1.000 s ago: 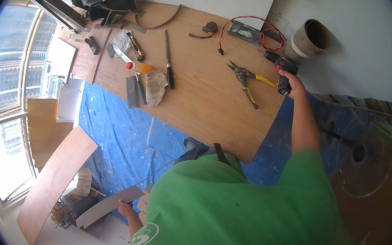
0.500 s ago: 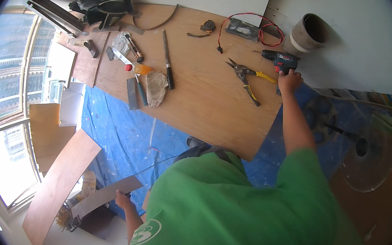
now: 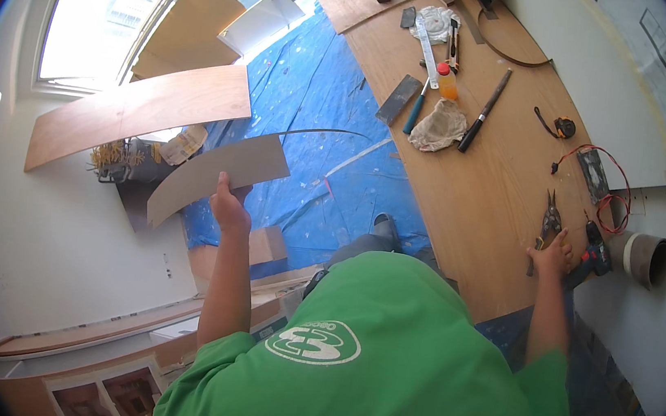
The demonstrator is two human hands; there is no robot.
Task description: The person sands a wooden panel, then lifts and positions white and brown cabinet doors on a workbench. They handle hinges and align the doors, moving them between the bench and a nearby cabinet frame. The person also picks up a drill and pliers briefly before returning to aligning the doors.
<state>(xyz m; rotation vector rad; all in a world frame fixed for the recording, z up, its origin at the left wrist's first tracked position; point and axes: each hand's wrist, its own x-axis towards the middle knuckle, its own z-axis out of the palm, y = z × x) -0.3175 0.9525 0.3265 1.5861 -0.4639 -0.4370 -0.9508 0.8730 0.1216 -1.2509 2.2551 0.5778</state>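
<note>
My left hand (image 3: 232,203) grips the lower edge of a thin grey-beige sheet strip (image 3: 231,165), thumb on its face, held out over the blue floor sheet. On the plywood tabletop, my right hand (image 3: 551,253) is closed round the handles of the tin snips (image 3: 550,216); their dark jaws point away from me, and the fingers cover most of the handles. Just right of that hand lies a cordless drill (image 3: 596,253), apart from the snips.
The plywood table (image 3: 482,200) carries a bottle of orange drink (image 3: 447,85), a cloth (image 3: 439,126), a dark bar tool (image 3: 485,110), a tape measure (image 3: 562,127) and a red cable (image 3: 627,188). A wood panel (image 3: 147,111) leans at left. A rolled sheet (image 3: 646,258) stands beside the wall.
My right hand has left the drill and taken hold of the tin snips. My left hand has raised the strip. The view has swung left.
</note>
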